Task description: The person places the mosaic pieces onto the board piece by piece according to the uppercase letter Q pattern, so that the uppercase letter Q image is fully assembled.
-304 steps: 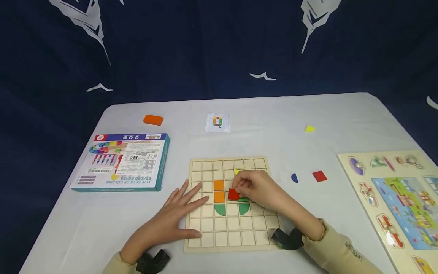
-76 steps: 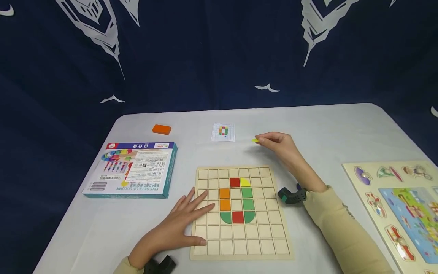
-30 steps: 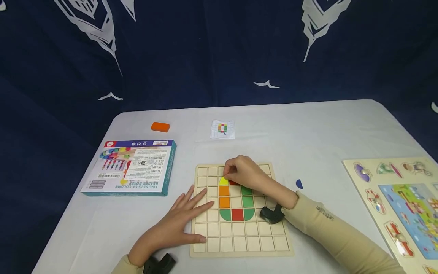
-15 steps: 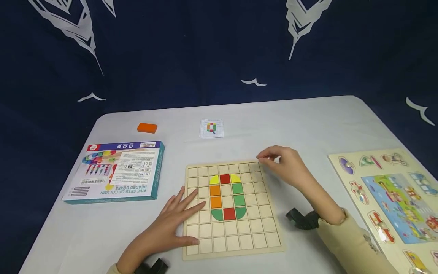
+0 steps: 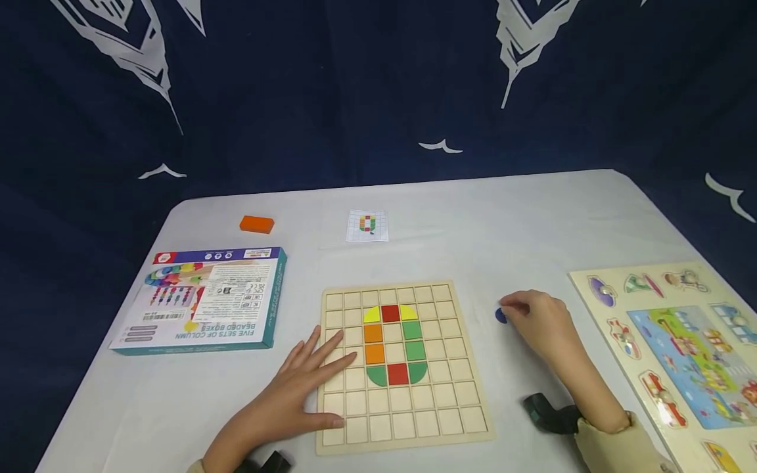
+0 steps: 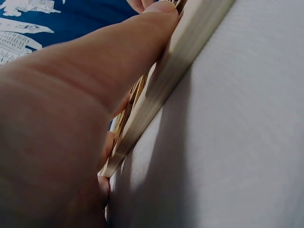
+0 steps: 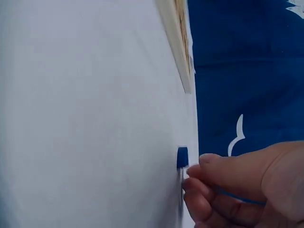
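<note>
My left hand (image 5: 296, 387) rests spread on the left edge of a wooden grid board (image 5: 408, 420); its thumb (image 6: 118, 47) lies along that edge in the left wrist view. Red squares (image 5: 397, 374), orange squares (image 5: 374, 334), green squares (image 5: 415, 350) and yellow (image 5: 372, 315) and green (image 5: 417, 373) rounded corner pieces form a ring in the cells. Right of the board, my right hand (image 5: 541, 325) has its thumb and curled fingers right at a small blue curved piece (image 7: 182, 157). I cannot tell whether they pinch it.
A small printed pattern card (image 5: 367, 226) lies beyond the board. To the left are a flat cardboard box (image 5: 201, 302) and an orange block (image 5: 257, 225). A wooden picture puzzle (image 5: 662, 358) lies at the right. A dark blue curtain (image 5: 331, 85) hangs behind the table.
My right hand leaves the board's upper part, where a yellow corner piece now sits, and moves right to the blue piece. The left hand stays on the board's edge.
</note>
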Demonstrator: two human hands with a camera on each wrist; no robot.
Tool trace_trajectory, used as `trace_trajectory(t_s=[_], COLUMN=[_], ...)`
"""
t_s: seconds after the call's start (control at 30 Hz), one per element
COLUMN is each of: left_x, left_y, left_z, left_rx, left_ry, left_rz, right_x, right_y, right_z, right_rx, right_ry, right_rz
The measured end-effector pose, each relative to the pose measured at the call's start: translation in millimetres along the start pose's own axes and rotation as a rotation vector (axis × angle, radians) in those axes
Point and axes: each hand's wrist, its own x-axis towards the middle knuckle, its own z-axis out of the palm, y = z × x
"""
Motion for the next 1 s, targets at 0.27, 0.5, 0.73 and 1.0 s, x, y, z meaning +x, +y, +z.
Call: trace_trajectory(t_s=[0.27, 0.5, 0.73, 1.0], left_x=[1.6, 0.8, 1.4, 0.8], left_y=[-1.5, -1.4, 0.6, 1.4], left_z=[-2.5, 0.1, -0.6, 0.2], left_rx=[0.0, -0.024, -0.021, 0.004], left_ry=[0.007, -0.008, -0.007, -0.011], left_rz=[-0.003, -0.016, -0.018, -0.034], right_x=[4.2, -0.7, -0.3, -10.7], right_y=[8, 5, 3, -24], right_z=[8, 12, 15, 12], right_rx=[0.0, -0.041, -0.044, 0.139], right_ry=[0.036, 0.044, 0.066, 0.046], right_rz=[0.008, -0.055, -0.137, -0.179])
